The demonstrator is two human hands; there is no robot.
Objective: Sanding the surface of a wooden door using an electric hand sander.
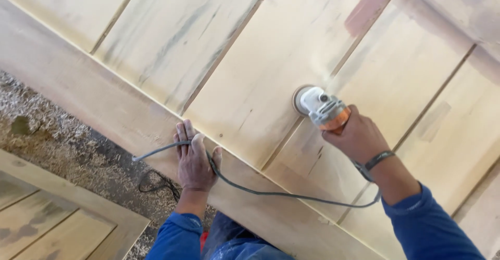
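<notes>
A large pale wooden door panel (250,46) made of grooved planks lies flat below me. My right hand (359,137) grips an orange and grey handheld sander (324,109), whose round pad presses on a plank beside a groove. My left hand (195,158) rests flat, fingers spread, on the panel's wide frame rail. The sander's grey cord (271,192) runs from under my right wrist, across the rail and over my left hand, then off the panel's edge. Both arms wear blue sleeves.
Sawdust and wood shavings cover the floor (57,140) at the left. A second wooden panel (62,213) lies at the lower left. A black cable loop (156,184) sits on the floor by the panel's edge. A reddish unsanded patch (372,5) shows at the top.
</notes>
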